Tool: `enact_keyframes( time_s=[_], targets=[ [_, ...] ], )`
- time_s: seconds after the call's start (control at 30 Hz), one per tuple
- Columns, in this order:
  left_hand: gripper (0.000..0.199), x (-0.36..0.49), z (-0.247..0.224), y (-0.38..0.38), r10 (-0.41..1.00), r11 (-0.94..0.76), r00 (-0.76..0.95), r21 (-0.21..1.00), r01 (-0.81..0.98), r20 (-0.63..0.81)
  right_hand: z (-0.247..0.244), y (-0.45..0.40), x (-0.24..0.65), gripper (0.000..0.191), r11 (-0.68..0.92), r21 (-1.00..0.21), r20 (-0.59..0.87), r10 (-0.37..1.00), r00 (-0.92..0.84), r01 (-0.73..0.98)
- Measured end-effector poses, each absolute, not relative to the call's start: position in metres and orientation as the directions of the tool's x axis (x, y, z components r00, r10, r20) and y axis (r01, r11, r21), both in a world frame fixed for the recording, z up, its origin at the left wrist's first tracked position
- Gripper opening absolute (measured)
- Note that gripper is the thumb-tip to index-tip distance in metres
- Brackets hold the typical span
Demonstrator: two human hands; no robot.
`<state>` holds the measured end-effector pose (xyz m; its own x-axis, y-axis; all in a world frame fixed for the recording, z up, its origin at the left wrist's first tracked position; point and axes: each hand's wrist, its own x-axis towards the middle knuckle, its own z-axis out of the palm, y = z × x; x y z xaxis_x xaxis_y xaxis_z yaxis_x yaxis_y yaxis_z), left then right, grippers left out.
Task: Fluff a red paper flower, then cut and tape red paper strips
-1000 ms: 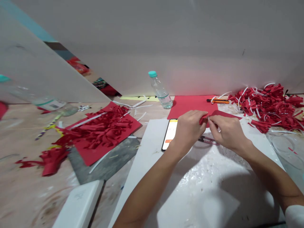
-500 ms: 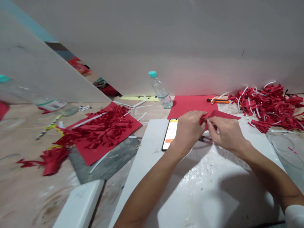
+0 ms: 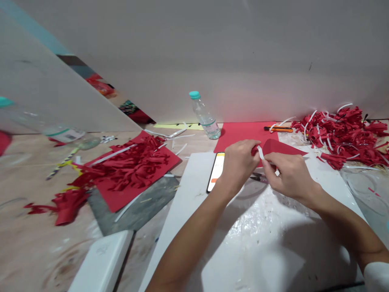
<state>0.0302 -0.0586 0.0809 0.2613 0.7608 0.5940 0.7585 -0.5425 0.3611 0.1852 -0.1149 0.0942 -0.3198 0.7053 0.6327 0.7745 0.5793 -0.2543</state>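
A narrow white strip (image 3: 260,152) stretches between my two hands above the white board. My left hand (image 3: 240,164) is closed, its fingertips pinching a bit of red paper at the strip's upper end. Thumb and forefinger of my right hand (image 3: 290,174) pinch the strip's lower end. Behind the right hand curls a piece of red paper (image 3: 282,147); whether it joins the bit in the left fingers is hidden. Below the hands lies a dark slim tool (image 3: 258,177), partly covered. A lit phone (image 3: 214,172) rests beside my left wrist.
Flat red paper (image 3: 243,132) lies by the wall, with an orange cutter (image 3: 281,129) on it. A water bottle (image 3: 206,117) stands to its left. Fringed red paper pieces are heaped at right (image 3: 346,129) and left (image 3: 133,162). A white block (image 3: 101,259) sits at front left.
The hands have drawn slightly apart, and more of the white strip shows between them. The red paper behind the right hand now curls up higher.
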Motion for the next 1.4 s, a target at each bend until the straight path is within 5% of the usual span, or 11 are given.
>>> enact_keyframes(
  time_s=[0.23,0.37,0.47,0.63,0.8,1.2,1.4],
  targets=[
    [0.029,0.028,0.078,-0.056,0.778,-0.556,0.293,0.390,0.734,0.557,0.101,-0.124,0.182,0.029,0.610,-0.283,0.655,0.687,-0.315,0.741],
    [0.021,0.030,0.077,-0.052,0.829,-0.511,0.211,0.548,0.662,0.518,0.110,-0.132,0.183,0.027,0.637,-0.337,0.659,0.685,-0.309,0.694],
    [0.016,0.028,0.081,-0.048,0.893,-0.435,0.180,0.692,0.576,0.412,0.118,-0.128,0.194,0.020,0.609,-0.511,0.622,0.749,-0.228,0.607],
    [0.040,0.019,0.092,-0.043,0.934,-0.188,0.342,0.957,0.219,0.105,0.118,-0.102,0.222,0.018,0.408,-0.846,0.389,0.913,-0.125,0.343],
    [0.053,0.023,0.074,-0.033,0.889,0.063,0.458,0.995,-0.079,-0.020,0.112,-0.089,0.238,0.022,0.277,-0.939,0.239,0.951,-0.195,0.205],
    [0.023,0.030,0.002,-0.015,0.966,-0.119,0.258,0.851,0.511,-0.020,0.042,-0.047,0.228,0.013,-0.085,-0.970,-0.141,0.961,-0.238,0.229],
    [0.041,0.020,0.016,-0.006,0.959,-0.223,0.282,0.652,0.725,0.015,0.014,-0.034,0.229,0.010,-0.183,-0.957,-0.233,0.947,-0.222,0.227]
  ],
)
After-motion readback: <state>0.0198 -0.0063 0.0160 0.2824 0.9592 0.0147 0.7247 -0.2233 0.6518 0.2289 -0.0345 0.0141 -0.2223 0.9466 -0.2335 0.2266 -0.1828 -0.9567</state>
